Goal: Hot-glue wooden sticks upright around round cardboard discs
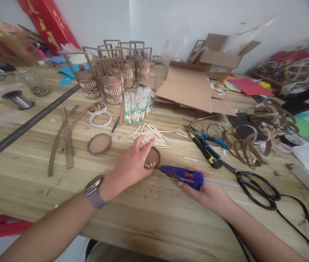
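My left hand (128,158) grips the left side of a small round cardboard base (153,157) with a toothed rim. Its thumb lies at the near edge, and two fingers reach up over the far side. Several short pale sticks stand along the near rim. In my right hand (211,194) is a blue hot glue gun (181,175), its nozzle pointing left at the base's near edge, with a clear glue stick out of its back. Just beyond my left hand lies a pile of cut wooden sticks (151,134). A second round base (99,143) sits to the left.
Stick lanterns (113,89) with handles stand at the back beside wrapped chopsticks (136,105) and flattened cardboard (187,87). To the right lie a utility knife (205,149), pliers (214,140), black scissors (258,189) and curled cardboard strips (249,134). A black cord crosses the lower right.
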